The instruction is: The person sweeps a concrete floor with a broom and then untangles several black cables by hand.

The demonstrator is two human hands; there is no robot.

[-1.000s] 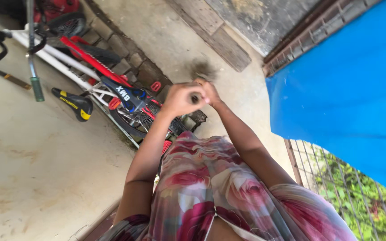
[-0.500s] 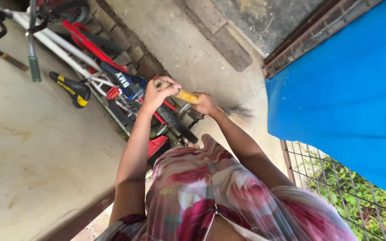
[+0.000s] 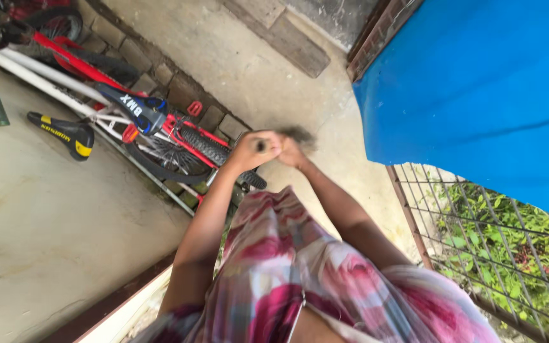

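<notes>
Both my hands grip a broom handle held out in front of me, seen almost end-on. My left hand (image 3: 253,150) wraps the top of the handle (image 3: 260,146). My right hand (image 3: 291,154) holds it just below, touching the left hand. The blurred dark bristles (image 3: 298,134) show just past my hands, over the concrete floor (image 3: 236,70). My flowered pink dress fills the lower middle of the view.
A red, white and blue bicycle (image 3: 141,117) with a black and yellow saddle (image 3: 65,132) leans against the pale wall (image 3: 46,216) at left. A blue tarp (image 3: 478,89) hangs at right above a wire fence (image 3: 490,235) with green plants behind. A wooden plank (image 3: 281,35) lies at the top.
The broom swung from pointing right back to end-on, and my hands came together again. The view shifted, so the bicycle sits further left and more fence shows.
</notes>
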